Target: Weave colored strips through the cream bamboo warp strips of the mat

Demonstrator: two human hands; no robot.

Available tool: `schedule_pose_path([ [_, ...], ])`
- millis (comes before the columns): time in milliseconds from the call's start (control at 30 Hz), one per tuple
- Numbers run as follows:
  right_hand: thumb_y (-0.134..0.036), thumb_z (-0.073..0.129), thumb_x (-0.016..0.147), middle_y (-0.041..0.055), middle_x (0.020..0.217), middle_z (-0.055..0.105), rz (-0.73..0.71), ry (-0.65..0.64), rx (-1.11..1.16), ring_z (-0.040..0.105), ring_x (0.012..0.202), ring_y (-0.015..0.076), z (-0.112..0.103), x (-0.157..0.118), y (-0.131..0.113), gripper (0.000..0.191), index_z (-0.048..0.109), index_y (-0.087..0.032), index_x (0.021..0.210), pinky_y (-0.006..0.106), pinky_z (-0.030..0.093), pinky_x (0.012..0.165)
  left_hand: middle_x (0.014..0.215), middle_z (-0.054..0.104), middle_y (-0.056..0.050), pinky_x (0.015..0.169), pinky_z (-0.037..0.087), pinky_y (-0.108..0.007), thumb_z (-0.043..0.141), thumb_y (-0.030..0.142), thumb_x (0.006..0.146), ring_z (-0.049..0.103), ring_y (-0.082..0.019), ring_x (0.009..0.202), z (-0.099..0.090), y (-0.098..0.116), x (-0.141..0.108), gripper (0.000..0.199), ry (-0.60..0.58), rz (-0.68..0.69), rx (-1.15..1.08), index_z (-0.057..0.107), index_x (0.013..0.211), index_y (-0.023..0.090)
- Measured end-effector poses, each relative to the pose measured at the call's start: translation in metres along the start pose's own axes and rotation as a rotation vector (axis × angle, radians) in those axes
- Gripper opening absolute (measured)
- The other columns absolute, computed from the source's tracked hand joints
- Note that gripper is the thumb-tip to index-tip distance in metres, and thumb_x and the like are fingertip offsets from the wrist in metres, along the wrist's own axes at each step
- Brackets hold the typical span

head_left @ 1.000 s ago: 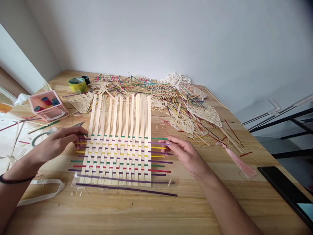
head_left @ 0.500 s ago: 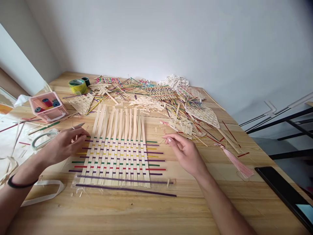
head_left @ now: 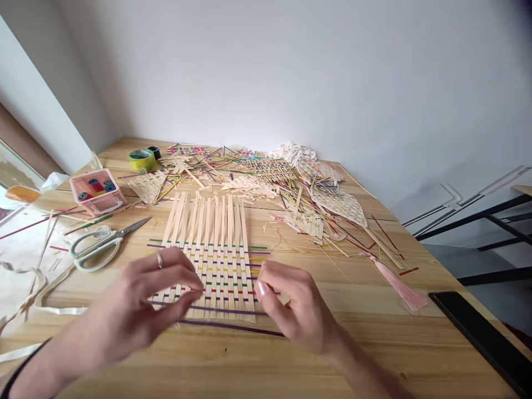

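Observation:
In front of me lies a woven mat of pale bamboo strips, crossed by thin purple, yellow, green and red strips. Its far ends stand loose and unwoven. My left hand hovers over the mat's near left part, thumb and fingertips pinched together. Over the right edge is my right hand, its fingers curled and the thumb pressed against them. Whatever either pinch holds is too small or hidden to make out. A loose purple strip lies along the near edge, partly covered by my left hand.
Scissors lie at left, beside white ribbon. A pink box of thread spools and yellow tape stand behind. Bamboo scraps fill the back. At right are a woven fan, a pink tassel and a phone.
Both hands have come nearer to me and closer together, from the sides of the mat to over its near part. The scissors, half hidden before, now show fully. The view has shifted slightly.

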State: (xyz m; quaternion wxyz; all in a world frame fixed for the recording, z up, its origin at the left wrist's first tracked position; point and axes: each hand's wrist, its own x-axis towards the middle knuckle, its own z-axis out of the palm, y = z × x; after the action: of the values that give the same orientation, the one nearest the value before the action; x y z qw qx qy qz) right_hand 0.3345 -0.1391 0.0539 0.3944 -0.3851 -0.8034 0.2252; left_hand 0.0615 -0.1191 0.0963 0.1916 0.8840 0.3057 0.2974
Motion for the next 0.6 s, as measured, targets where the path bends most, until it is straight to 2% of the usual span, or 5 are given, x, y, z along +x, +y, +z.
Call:
schedule_pose_path([
  [67, -0.019, 0.045, 0.097, -0.0035, 0.062, 0.043, -0.046, 0.015, 0.019, 0.04, 0.058, 0.0114, 0.007, 0.003, -0.013, 0.03, 0.038, -0.022, 0.068, 0.028, 0.03, 0.058, 0.092, 0.071, -0.001, 0.076, 0.055, -0.02, 0.063, 0.012, 0.096, 0.068, -0.012, 0.086, 0.009, 0.017, 0.006, 0.012, 0.007, 0.007, -0.079, 0.067, 0.1, 0.023],
  [133, -0.016, 0.045, 0.094, -0.0034, 0.063, 0.045, -0.077, 0.049, 0.044, 0.042, 0.059, 0.0113, 0.014, 0.006, -0.021, 0.026, 0.041, -0.021, 0.07, 0.028, 0.031, 0.059, 0.089, 0.07, 0.0, 0.074, 0.054, -0.02, 0.063, 0.009, 0.095, 0.067, -0.011, 0.084, 0.021, 0.024, 0.011, 0.014, 0.029, -0.007, -0.173, 0.067, 0.1, 0.022],
  [300, -0.013, 0.045, 0.091, -0.0031, 0.061, 0.048, -0.06, 0.14, 0.081, 0.044, 0.057, 0.0115, 0.03, 0.005, -0.017, 0.025, 0.043, -0.022, 0.068, 0.028, 0.032, 0.057, 0.085, 0.068, 0.001, 0.069, 0.053, -0.019, 0.064, 0.007, 0.094, 0.065, -0.01, 0.079, 0.046, 0.02, 0.01, 0.018, 0.095, -0.042, -0.345, 0.069, 0.1, 0.023],
  [600, -0.009, 0.046, 0.088, -0.0033, 0.059, 0.044, -0.005, 0.144, 0.044, 0.042, 0.056, 0.012, 0.041, -0.006, -0.001, 0.026, 0.039, -0.022, 0.066, 0.029, 0.033, 0.057, 0.083, 0.07, -0.001, 0.065, 0.057, -0.021, 0.062, 0.009, 0.094, 0.068, -0.013, 0.077, 0.054, 0.016, 0.008, 0.018, 0.041, -0.093, -0.339, 0.069, 0.102, 0.024],
])
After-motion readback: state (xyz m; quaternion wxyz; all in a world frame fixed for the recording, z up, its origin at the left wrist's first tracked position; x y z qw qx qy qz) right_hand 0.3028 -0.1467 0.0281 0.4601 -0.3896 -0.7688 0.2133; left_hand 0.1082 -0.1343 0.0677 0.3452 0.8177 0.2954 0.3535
